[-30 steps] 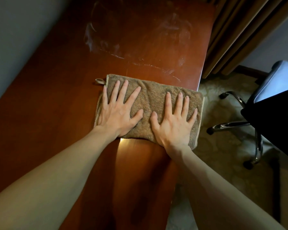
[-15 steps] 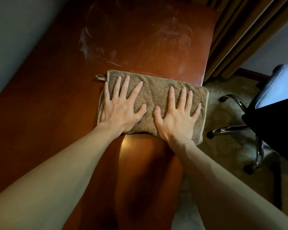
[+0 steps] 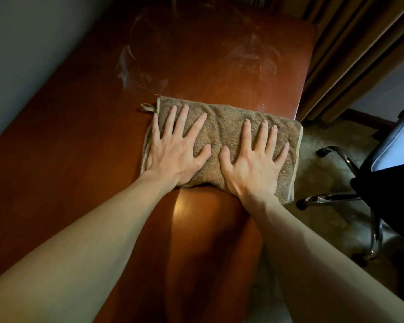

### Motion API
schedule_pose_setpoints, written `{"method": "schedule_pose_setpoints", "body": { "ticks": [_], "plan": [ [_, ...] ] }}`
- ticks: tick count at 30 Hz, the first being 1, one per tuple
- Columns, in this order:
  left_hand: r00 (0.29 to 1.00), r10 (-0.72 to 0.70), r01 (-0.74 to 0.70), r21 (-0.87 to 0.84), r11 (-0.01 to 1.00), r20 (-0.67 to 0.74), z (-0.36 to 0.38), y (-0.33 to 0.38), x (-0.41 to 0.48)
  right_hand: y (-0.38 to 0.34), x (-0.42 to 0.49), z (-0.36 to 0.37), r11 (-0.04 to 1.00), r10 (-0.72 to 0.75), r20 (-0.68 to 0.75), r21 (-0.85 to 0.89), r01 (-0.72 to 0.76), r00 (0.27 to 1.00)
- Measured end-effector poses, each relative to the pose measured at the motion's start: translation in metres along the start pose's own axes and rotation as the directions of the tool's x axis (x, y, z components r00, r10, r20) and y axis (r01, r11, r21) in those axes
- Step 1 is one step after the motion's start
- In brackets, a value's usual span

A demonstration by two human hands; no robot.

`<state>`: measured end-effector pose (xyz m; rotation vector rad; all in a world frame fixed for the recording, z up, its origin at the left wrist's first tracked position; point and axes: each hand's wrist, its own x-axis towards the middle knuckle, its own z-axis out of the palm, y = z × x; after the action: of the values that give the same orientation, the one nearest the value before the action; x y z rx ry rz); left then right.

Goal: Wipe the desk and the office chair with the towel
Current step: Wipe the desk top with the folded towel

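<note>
Brown towel [image 3: 222, 127] lies flat on the desk [image 3: 79, 159] under both spread, pressing hands: left hand [image 3: 175, 155], right hand [image 3: 254, 164].

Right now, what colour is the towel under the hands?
Brownish tan with a paler edge trim, the towel shows best in the head view.
</note>
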<state>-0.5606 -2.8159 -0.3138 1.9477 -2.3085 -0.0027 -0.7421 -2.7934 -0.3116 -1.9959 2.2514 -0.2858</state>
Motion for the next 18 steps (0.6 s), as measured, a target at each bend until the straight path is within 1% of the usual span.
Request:
{"method": "schedule_pose_setpoints", "body": {
  "ticks": [4, 7, 10, 12, 14, 16, 18],
  "plan": [
    [0.999, -0.037, 0.037, 0.012, 0.999, 0.009, -0.003, 0.004, 0.001, 0.004, 0.006, -0.001, 0.999, -0.047, 0.007, -0.002, 0.047, 0.999],
    [0.997, -0.077, 0.076, 0.034, 0.997, 0.030, -0.005, 0.009, -0.004, 0.007, 0.005, -0.004, 0.997, -0.073, 0.009, 0.031, 0.072, 0.997],
    [0.972, -0.233, 0.231, 0.052, 0.972, 0.039, -0.007, 0.024, -0.018, 0.011, 0.005, -0.008, 0.987, -0.159, 0.078, 0.052, 0.155, 0.984],
    [0.940, -0.339, 0.337, 0.060, 0.940, 0.025, -0.009, 0.036, -0.030, 0.023, 0.010, -0.012, 0.963, -0.267, 0.125, 0.075, 0.260, 0.955],
    [0.916, -0.400, 0.397, 0.080, 0.914, 0.028, -0.010, 0.048, -0.037, 0.041, 0.020, -0.016, 0.922, -0.386, 0.145, 0.072, 0.379, 0.911],
    [0.900, -0.433, 0.427, 0.095, 0.899, 0.051, -0.009, 0.054, -0.040, 0.057, 0.033, -0.017, 0.876, -0.482, 0.166, 0.058, 0.480, 0.860],
    [0.896, -0.442, 0.436, 0.107, 0.894, 0.049, -0.008, 0.054, -0.040, 0.061, 0.048, -0.017, 0.844, -0.533, 0.178, 0.054, 0.533, 0.827]
  ]
}}
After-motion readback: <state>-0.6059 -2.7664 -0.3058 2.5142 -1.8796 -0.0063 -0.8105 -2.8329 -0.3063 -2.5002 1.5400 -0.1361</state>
